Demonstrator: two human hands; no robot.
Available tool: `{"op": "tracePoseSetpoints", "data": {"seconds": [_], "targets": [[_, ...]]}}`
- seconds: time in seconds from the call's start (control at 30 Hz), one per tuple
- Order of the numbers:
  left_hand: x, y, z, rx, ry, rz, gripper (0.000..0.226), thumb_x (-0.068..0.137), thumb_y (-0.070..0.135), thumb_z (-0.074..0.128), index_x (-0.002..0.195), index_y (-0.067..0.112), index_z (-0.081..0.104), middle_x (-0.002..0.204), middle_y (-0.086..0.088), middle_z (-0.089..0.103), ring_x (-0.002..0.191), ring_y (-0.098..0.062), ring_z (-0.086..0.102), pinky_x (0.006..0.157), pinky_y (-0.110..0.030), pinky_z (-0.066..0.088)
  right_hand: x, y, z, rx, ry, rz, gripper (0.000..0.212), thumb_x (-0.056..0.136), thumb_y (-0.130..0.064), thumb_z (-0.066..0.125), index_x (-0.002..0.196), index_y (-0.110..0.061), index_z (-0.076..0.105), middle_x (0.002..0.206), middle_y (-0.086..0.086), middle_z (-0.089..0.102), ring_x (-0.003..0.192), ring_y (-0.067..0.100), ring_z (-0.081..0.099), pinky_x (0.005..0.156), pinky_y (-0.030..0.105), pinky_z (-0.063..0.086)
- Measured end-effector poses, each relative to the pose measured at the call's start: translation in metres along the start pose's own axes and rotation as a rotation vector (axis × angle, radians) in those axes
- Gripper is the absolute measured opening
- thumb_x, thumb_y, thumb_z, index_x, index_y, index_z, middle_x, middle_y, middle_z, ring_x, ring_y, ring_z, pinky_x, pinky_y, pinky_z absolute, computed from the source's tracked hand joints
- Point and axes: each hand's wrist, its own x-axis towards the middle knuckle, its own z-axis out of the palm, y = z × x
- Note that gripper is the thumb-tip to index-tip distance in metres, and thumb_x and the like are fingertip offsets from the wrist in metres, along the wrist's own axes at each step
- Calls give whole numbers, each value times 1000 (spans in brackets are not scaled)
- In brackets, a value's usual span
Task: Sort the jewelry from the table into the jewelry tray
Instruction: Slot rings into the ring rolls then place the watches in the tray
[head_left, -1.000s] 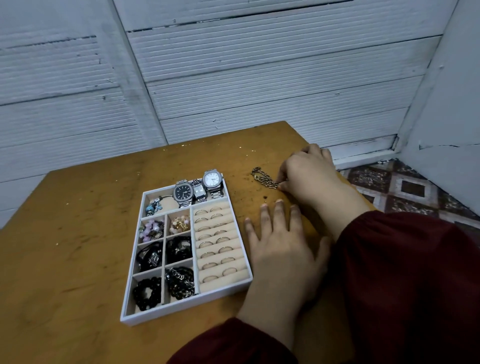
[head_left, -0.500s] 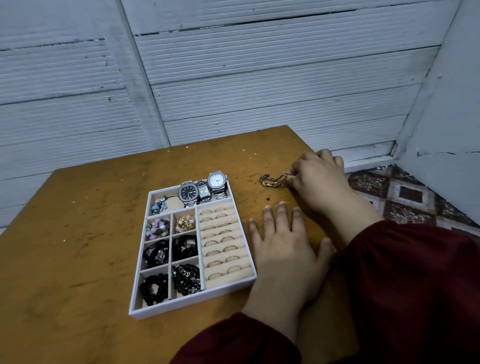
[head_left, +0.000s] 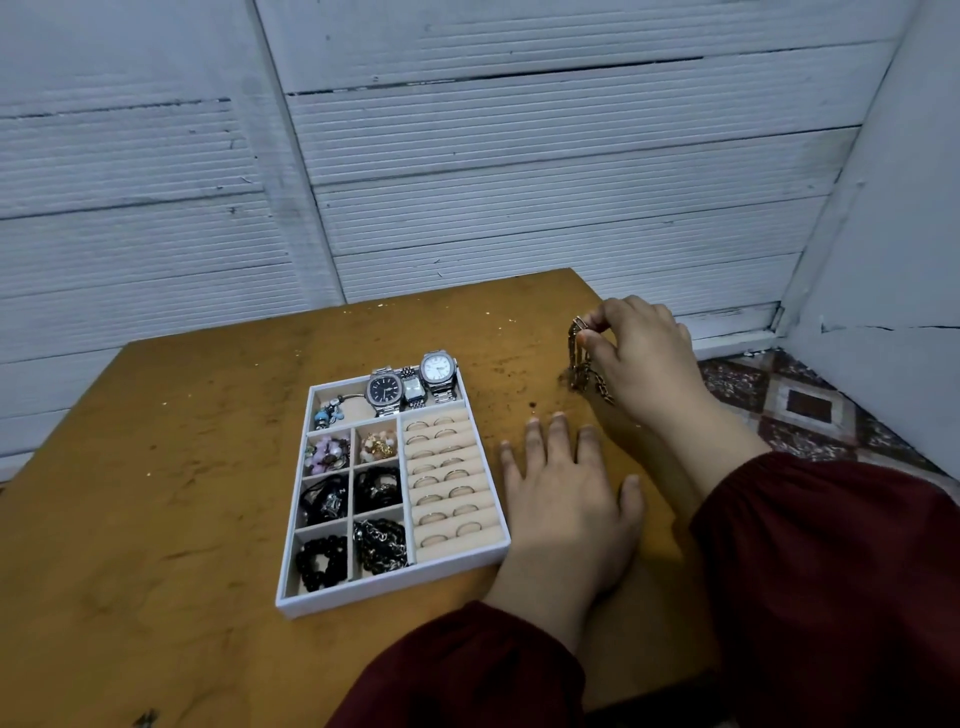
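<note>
Your right hand (head_left: 649, 358) pinches the gold metal link chain (head_left: 578, 358) by one end so it hangs free below your fingertips, while your left hand (head_left: 566, 493) rests flat, fingers relaxed, beside the white compartmented tray (head_left: 389, 592).

1. Back wall (head_left: 519, 171): white ribbed panels in horizontal bands, scuffed, with dark seams between the bands.
2. Side wall (head_left: 898, 249): plain white, meeting the back wall at the right corner; a thin crack runs low across it.
3. Floor (head_left: 810, 405): tiles patterned in dark red and white diamonds.
4. Counter (head_left: 182, 467): ochre wooden top, stained and specked, near the back wall.
5. Light: dim, even, bluish.
</note>
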Motion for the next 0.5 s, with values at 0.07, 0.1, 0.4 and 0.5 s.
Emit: {"op": "tracePoseSetpoints", "data": {"seconds": [0.07, 0.1, 0.4, 0.5], "targets": [[-1, 0, -1, -18, 26, 16, 60, 96, 47, 34, 147, 19, 24, 158, -8, 11, 146, -27, 0, 116, -47, -3, 0, -2, -8, 42, -4, 22, 23, 95, -33, 52, 111, -18, 60, 116, 4, 58, 116, 29, 45, 93, 37, 31], [-2, 0, -1, -18, 42, 28, 58, 96, 45, 35, 146, 17, 27, 157, -10, 14, 145, -28, 3, 116, -46, 0, 0, -4, -11, 55, -7, 26, 23, 95, -32, 52, 110, -18, 61, 116, 5, 58, 116, 29, 45, 94, 38, 31], [-20, -3, -26, 18, 214, 84, 54, 96, 39, 36, 144, 14, 32, 156, -12, 20, 145, -29, 8, 117, -42, 7, -11, -19, -34, 113, 12, 13, 22, 94, -30, 53, 109, -17, 61, 115, 5, 59, 114, 29, 46, 95, 40, 34], [-27, -18, -37, 24, 297, 54, 53, 94, 41, 35, 141, 15, 38, 153, -11, 28, 144, -30, 17, 116, -43, 13, -14, -31, -35, 135, 20, -7, 19, 95, -28, 52, 107, -16, 60, 113, 6, 59, 111, 29, 47, 94, 41, 37]]}}
